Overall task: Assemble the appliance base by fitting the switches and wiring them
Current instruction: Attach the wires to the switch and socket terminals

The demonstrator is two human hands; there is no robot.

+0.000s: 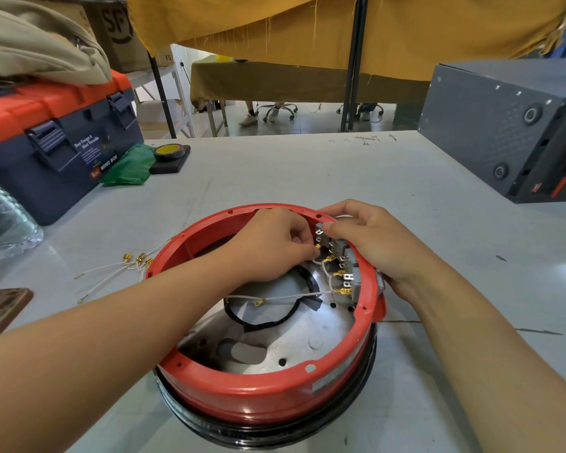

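Our left hand [275, 243] pinches a brass terminal [318, 246] against the grey switches [340, 256] inside the red appliance base [268, 397]. Our right hand [370, 243] grips that switch block at the base's far right rim, thumb on top. White wires [275, 297] cross the metal floor. The base sits mid-counter [307, 171]; spare leads [111, 269] lie left, near a toolbox [56, 152].

The grey bench [307, 178] carries the red appliance base [265, 390] near its front edge. Loose white wires [111, 273] lie left of it. A toolbox [56, 138], tape roll [169, 151] and dark grey case [504, 125] sit farther back.
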